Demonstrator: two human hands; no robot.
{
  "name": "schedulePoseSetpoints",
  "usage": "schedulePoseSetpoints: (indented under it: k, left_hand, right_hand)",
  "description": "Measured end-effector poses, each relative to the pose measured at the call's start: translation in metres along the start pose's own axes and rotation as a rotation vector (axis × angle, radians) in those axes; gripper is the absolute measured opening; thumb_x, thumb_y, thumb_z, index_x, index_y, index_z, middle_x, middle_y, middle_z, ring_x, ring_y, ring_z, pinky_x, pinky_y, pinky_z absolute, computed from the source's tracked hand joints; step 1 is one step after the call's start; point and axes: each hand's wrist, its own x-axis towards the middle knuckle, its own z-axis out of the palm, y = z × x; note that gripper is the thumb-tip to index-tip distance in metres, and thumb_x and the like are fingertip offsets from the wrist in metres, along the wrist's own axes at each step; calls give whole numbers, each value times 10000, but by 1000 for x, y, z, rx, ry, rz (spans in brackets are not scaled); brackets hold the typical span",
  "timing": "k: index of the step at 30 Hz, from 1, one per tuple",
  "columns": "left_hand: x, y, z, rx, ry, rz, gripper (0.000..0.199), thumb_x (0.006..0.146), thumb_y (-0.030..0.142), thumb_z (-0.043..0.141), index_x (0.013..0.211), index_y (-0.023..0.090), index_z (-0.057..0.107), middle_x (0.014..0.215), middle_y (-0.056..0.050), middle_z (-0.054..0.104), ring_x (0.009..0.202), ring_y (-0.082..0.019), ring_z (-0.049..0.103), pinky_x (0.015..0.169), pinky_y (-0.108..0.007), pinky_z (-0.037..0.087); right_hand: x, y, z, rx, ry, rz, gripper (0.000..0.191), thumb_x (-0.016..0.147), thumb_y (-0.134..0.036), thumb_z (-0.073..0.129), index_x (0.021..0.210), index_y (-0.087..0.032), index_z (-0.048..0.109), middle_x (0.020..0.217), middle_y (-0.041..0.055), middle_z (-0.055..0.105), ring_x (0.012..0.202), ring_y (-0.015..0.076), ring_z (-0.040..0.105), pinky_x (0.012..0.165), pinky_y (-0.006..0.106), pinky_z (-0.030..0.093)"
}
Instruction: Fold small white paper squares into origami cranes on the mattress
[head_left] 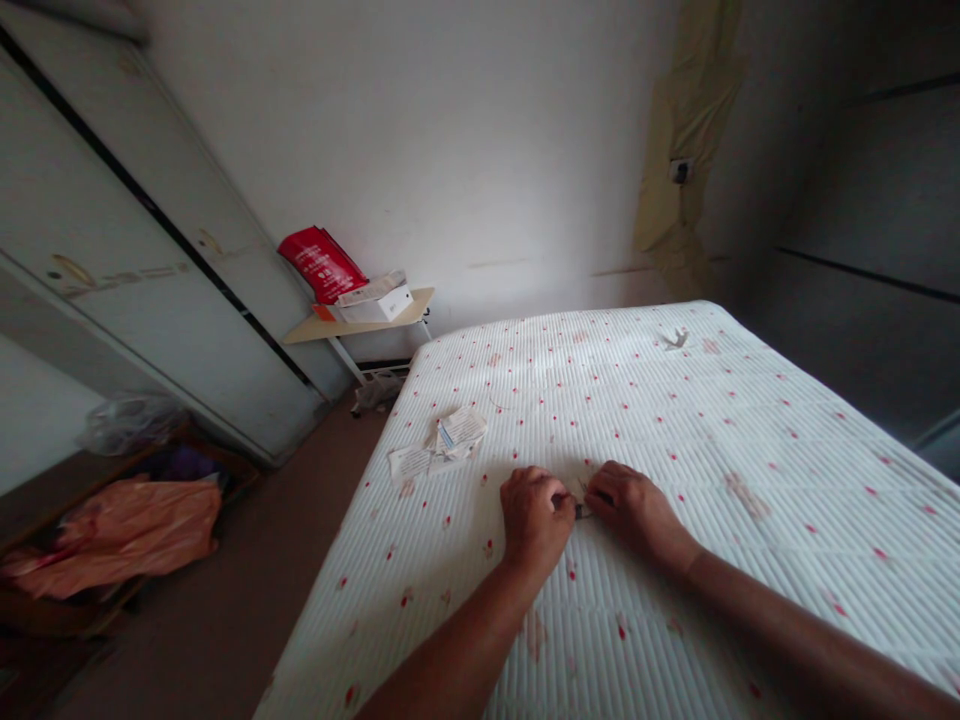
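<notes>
Both hands rest low over a white mattress (600, 400) with small red marks, close together near its middle. My left hand (534, 510) is closed, its fingertips pinched at a small dark thing (580, 511) too small to name. Facing it from the right, my right hand (630, 505) is closed too, its fingertips at the other side of that small thing. Beyond and left of my left hand lie torn pieces of printed paper (459, 432). A small crumpled white scrap (676, 339) sits near the mattress's far edge.
A small table (420, 305) at the back left holds a red bag (322, 264) and a white box (386, 303). Cabinets (135, 220) stand along the left. An orange cloth or bag (142, 530) lies at the lower left. A wall socket (681, 171) is at the back right.
</notes>
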Motion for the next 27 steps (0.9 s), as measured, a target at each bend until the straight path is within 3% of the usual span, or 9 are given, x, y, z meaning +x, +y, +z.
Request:
schedulePoseSetpoints:
  k: [11,27]
  left_hand:
    - [-2,-3,0,48,-77,8,123,729,149,590,617,189,623,784,-6,619,823,-154,521,770,-291,349]
    - [-2,6,2,196,-97,-47,85,737,186,578,652,192,578,819,-20,587,881,-184,493,785,-327,328]
  right_hand:
    - [-8,6,5,37,31,-60,195,790,-118,497,626,-166,590,706,38,561,673,145,524,620,246,385]
    - [-6,3,14,-104,75,26,175,813,-151,475,651,-166,540,728,35,540,653,137,505,609,250,339]
